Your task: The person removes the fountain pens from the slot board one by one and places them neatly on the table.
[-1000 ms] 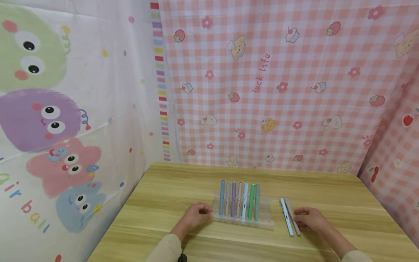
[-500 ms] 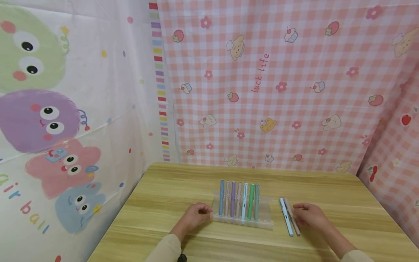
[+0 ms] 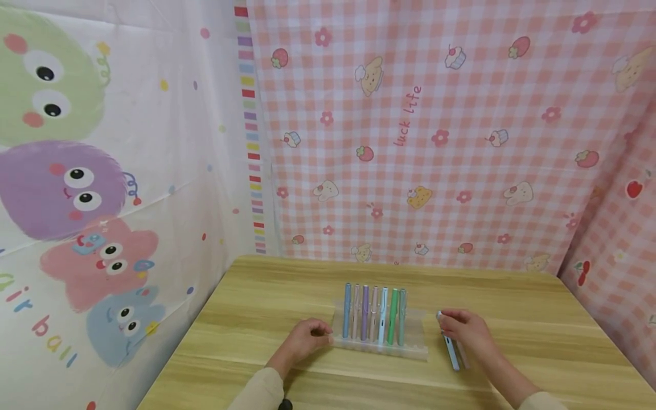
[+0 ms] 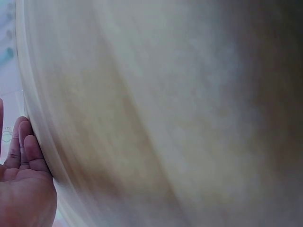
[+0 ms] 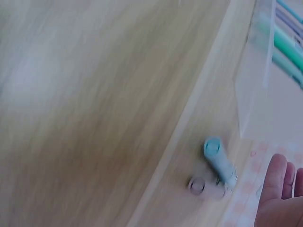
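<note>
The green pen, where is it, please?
In the head view, the green pen stands second from right in the clear rack, between the light blue pen and teal pen.

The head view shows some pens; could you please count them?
9: seven pens on the clear rack, plus a light blue pen and a pinkish pen right of it, partly hidden by the right hand.
</note>
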Demonstrator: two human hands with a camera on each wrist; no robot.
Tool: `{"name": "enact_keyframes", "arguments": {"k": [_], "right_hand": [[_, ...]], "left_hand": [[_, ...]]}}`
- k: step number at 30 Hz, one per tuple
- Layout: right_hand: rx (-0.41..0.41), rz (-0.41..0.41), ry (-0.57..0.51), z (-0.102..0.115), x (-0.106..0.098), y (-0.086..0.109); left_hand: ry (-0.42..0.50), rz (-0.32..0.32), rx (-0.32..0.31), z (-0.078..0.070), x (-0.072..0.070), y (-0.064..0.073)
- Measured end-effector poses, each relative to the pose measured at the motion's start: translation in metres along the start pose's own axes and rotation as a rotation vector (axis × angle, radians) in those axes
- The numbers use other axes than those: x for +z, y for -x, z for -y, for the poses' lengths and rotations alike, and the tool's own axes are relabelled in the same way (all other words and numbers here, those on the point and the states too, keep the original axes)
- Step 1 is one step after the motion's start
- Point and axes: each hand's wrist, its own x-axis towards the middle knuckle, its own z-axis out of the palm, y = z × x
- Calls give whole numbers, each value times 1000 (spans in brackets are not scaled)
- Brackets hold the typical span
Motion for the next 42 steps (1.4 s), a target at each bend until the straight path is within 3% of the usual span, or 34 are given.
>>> {"name": "enact_keyframes", "arguments": {"k": [14,21,42], "right_hand": [[-37,-27,-77,-1,42,-1],[-48,-40,-2,-6,57,-6],[0,-14,11,-8,75,-11]], "left_hand": [[-1,-7,4,4,-4,-2],[7,-12,2,3,-5,0],[-2,-4,38,3,-1,-1]]}}
